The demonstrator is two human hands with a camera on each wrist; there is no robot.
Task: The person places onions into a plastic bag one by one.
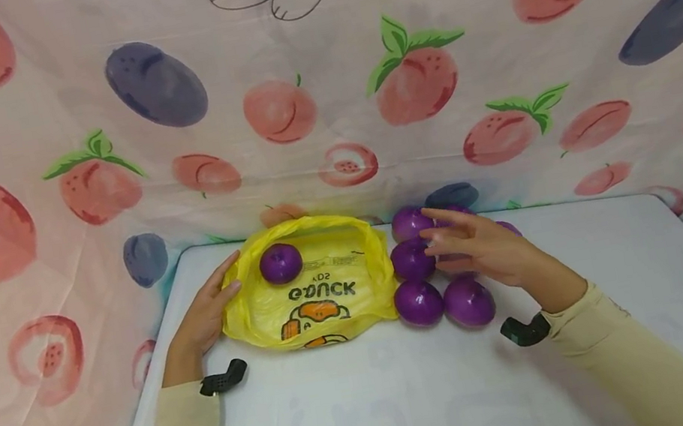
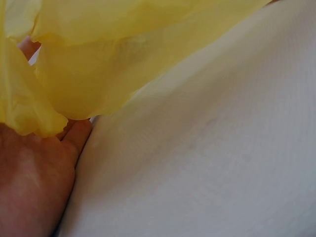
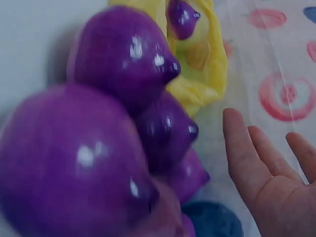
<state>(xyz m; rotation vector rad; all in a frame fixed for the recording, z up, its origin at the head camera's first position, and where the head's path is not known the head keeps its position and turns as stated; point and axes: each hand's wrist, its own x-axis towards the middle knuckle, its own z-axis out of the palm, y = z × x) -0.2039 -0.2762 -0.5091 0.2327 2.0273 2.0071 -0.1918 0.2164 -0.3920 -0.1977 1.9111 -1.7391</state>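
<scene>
A yellow plastic bag [image 1: 368,315] with a printed duck lies on the table, its mouth spread wide. Inside it, at the left, sits one glossy purple onion [image 1: 280,263]. My left hand [image 1: 201,320] holds the bag's left rim, its thumb over the edge; in the left wrist view the yellow film hides part of the fingers. Right of the bag, several purple onions [image 1: 419,303] with pointed tips are clustered together. Over the far side of this cluster hovers my right hand [image 1: 492,247], fingers spread and nothing held; it hides some onions behind it.
The table [image 1: 365,422] has a white cover. A fruit-printed cloth [image 1: 348,97] hangs behind the table and along its left side. Dark wrist devices [image 1: 527,329] are on both forearms, below the beige sleeves' cuffs.
</scene>
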